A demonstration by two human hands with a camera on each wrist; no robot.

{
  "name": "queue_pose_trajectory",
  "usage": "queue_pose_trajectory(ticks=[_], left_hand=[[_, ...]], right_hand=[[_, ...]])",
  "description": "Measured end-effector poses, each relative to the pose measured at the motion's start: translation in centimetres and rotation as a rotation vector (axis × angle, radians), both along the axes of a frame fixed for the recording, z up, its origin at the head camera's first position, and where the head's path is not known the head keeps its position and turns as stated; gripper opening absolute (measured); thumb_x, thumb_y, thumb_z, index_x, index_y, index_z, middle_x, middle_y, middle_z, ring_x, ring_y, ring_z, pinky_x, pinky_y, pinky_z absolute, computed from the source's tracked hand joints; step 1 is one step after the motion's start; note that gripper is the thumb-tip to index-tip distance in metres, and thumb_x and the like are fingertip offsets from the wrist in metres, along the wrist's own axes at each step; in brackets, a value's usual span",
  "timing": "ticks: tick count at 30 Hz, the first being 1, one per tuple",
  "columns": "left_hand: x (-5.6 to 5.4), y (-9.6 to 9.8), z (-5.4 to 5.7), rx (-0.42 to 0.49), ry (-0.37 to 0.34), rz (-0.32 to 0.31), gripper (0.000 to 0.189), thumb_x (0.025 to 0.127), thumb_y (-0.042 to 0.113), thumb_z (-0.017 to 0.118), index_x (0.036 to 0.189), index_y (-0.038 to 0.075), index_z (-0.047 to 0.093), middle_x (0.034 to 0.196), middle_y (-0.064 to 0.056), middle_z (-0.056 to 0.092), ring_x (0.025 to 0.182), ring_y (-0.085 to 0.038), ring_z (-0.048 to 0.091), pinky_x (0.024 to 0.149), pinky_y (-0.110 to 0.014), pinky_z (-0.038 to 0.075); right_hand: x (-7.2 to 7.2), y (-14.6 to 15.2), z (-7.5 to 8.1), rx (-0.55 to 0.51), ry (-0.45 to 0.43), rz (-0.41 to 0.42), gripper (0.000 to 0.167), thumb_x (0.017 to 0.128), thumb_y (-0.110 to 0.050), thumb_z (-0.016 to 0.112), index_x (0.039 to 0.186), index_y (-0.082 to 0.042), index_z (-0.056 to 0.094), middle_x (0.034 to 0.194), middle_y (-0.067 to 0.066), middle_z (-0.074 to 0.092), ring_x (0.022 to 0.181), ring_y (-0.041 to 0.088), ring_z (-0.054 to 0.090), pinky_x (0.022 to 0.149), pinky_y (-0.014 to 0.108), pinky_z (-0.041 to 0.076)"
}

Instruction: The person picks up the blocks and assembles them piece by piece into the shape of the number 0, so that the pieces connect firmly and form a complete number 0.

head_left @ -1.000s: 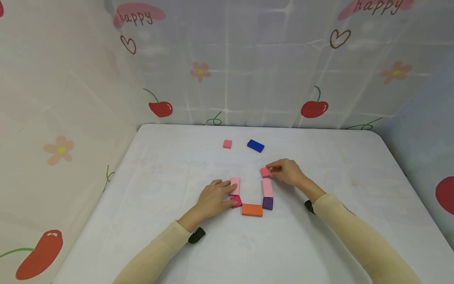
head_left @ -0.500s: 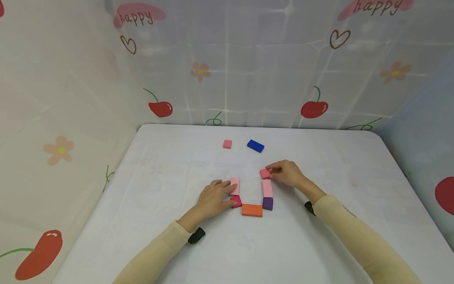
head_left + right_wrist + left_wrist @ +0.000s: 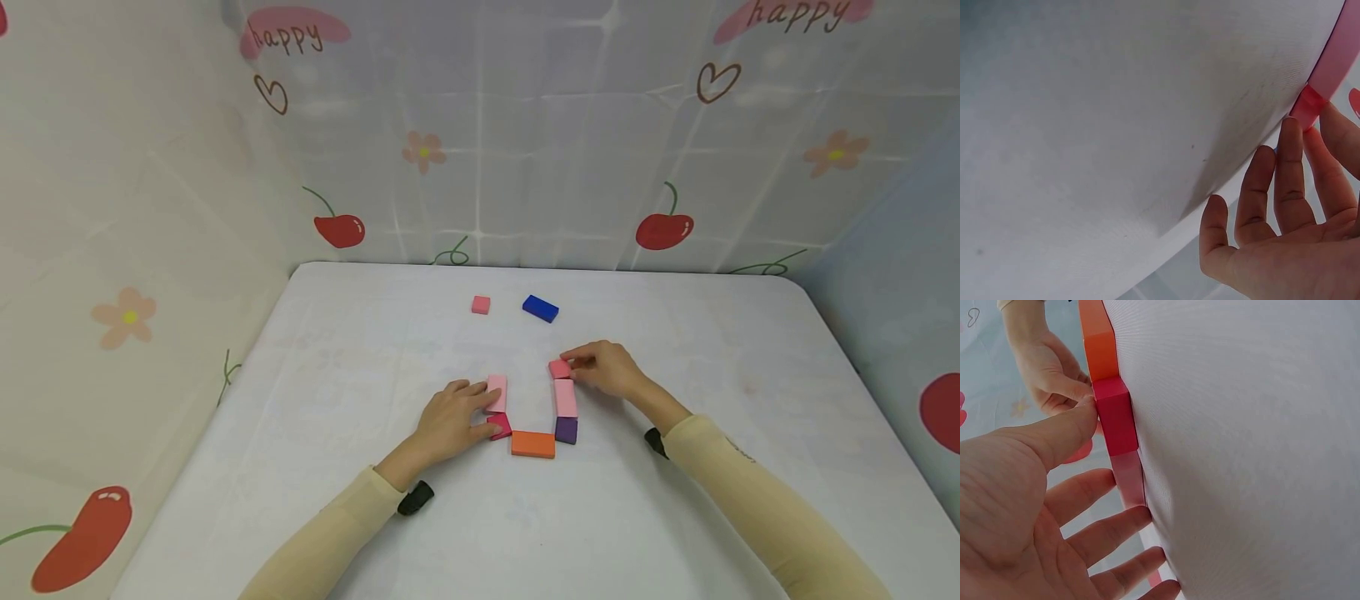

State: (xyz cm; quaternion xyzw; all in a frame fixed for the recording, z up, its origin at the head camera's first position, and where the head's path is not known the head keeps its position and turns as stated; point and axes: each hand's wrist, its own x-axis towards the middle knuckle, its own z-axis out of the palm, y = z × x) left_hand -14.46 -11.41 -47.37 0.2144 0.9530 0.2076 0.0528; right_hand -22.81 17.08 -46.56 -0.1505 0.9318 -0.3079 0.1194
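Observation:
My right hand (image 3: 611, 368) pinches a small coral-pink block (image 3: 557, 368) between thumb and index finger, at the far end of a light pink block (image 3: 566, 398). A purple block (image 3: 566, 431) lies at that pink block's near end. My left hand (image 3: 448, 422) lies with fingers spread at the left side. Its thumb touches a crimson block (image 3: 1119, 422), and its index finger is at another light pink block (image 3: 496, 384). An orange block (image 3: 533, 444) spans the near side, so the blocks form a U with its far side unfilled. The crimson block sits at a slant.
Farther back on the white table (image 3: 375, 333) lie a small coral-pink block (image 3: 481, 305) and a dark blue oblong block (image 3: 541, 308), apart from each other. Behind the table hangs a pale curtain (image 3: 525, 167) with cherry and flower prints.
My right hand has drawn the coral-pink block slightly toward me, closing the gap to the light pink block's far end. My left hand has stayed in place.

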Motion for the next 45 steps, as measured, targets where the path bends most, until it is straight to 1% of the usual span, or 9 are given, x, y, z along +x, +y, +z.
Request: queue_pose_trajectory(ticks=[7, 11, 14, 18, 22, 29, 36, 40, 45], left_hand=[[0.0, 0.0, 0.0, -0.006, -0.005, 0.001, 0.056, 0.087, 0.034, 0.073, 0.139, 0.017, 0.057, 0.143, -0.012, 0.054, 0.133, -0.036, 0.045, 0.104, -0.054, 0.042], [0.0, 0.0, -0.2, -0.005, 0.000, 0.001, 0.056, 0.087, 0.033, 0.073, 0.138, 0.017, 0.057, 0.143, -0.012, 0.054, 0.133, -0.036, 0.045, 0.103, -0.054, 0.042], [0.0, 0.0, -0.1, -0.001, 0.001, 0.001, 0.056, 0.087, 0.033, 0.073, 0.138, 0.017, 0.057, 0.143, -0.012, 0.054, 0.133, -0.036, 0.045, 0.104, -0.054, 0.042], [0.1, 0.0, 0.0, -0.001, 0.002, -0.001, 0.056, 0.087, 0.033, 0.073, 0.138, 0.017, 0.058, 0.142, -0.012, 0.054, 0.132, -0.036, 0.045, 0.103, -0.055, 0.042], [0.1, 0.0, 0.2, 0.004, 0.001, -0.003, 0.056, 0.086, 0.032, 0.074, 0.138, 0.016, 0.058, 0.142, -0.013, 0.055, 0.131, -0.037, 0.045, 0.102, -0.056, 0.043], [0.0, 0.1, 0.1, 0.006, -0.006, 0.003, 0.056, 0.087, 0.033, 0.074, 0.138, 0.017, 0.058, 0.143, -0.011, 0.054, 0.132, -0.036, 0.046, 0.102, -0.056, 0.042], [-0.1, 0.0, -0.1, 0.012, 0.000, 0.003, 0.055, 0.087, 0.032, 0.074, 0.138, 0.017, 0.058, 0.143, -0.012, 0.054, 0.132, -0.037, 0.046, 0.102, -0.056, 0.042], [-0.1, 0.0, -0.2, 0.007, 0.009, 0.002, 0.055, 0.087, 0.032, 0.074, 0.138, 0.017, 0.058, 0.142, -0.011, 0.055, 0.131, -0.037, 0.046, 0.102, -0.056, 0.043], [-0.1, 0.0, -0.3, 0.008, 0.014, 0.002, 0.055, 0.087, 0.032, 0.074, 0.137, 0.017, 0.058, 0.141, -0.011, 0.055, 0.131, -0.037, 0.047, 0.101, -0.056, 0.043]], right_hand=[[0.2, 0.1, 0.1, -0.007, 0.010, 0.018, 0.038, 0.090, -0.008, 0.066, 0.128, -0.006, 0.065, 0.105, 0.014, 0.069, 0.092, 0.025, 0.059, 0.083, 0.040, 0.053], [0.6, 0.2, 0.3, -0.033, 0.035, 0.021, 0.043, 0.090, -0.009, 0.066, 0.132, -0.005, 0.061, 0.111, 0.017, 0.065, 0.099, 0.030, 0.058, 0.089, 0.045, 0.052], [1.2, 0.4, 0.3, -0.044, 0.077, 0.038, 0.048, 0.089, -0.014, 0.069, 0.135, -0.005, 0.058, 0.123, 0.019, 0.060, 0.111, 0.035, 0.057, 0.096, 0.051, 0.049], [2.6, 0.6, 0.2, -0.011, 0.115, 0.097, 0.061, 0.088, -0.025, 0.073, 0.142, -0.006, 0.051, 0.144, 0.020, 0.047, 0.132, 0.041, 0.045, 0.105, 0.059, 0.040], [4.1, 0.6, 0.2, 0.045, 0.138, 0.166, 0.070, 0.086, -0.033, 0.074, 0.145, -0.008, 0.047, 0.154, 0.017, 0.037, 0.140, 0.042, 0.035, 0.107, 0.060, 0.037], [5.6, 0.5, 0.3, 0.084, 0.179, 0.254, 0.076, 0.084, -0.034, 0.077, 0.147, -0.007, 0.044, 0.156, 0.015, 0.034, 0.141, 0.039, 0.035, 0.108, 0.055, 0.039], [6.1, 0.7, 0.4, 0.084, 0.202, 0.285, 0.079, 0.082, -0.033, 0.079, 0.147, -0.006, 0.044, 0.155, 0.017, 0.037, 0.140, 0.039, 0.037, 0.107, 0.055, 0.039], [6.2, 0.9, 0.3, 0.093, 0.203, 0.292, 0.076, 0.081, -0.031, 0.080, 0.145, -0.008, 0.047, 0.154, 0.016, 0.039, 0.140, 0.038, 0.037, 0.107, 0.058, 0.038], [6.1, 1.1, -0.2, 0.111, 0.226, 0.297, 0.072, 0.081, -0.032, 0.079, 0.143, -0.010, 0.050, 0.152, 0.016, 0.042, 0.137, 0.039, 0.040, 0.101, 0.066, 0.039]])
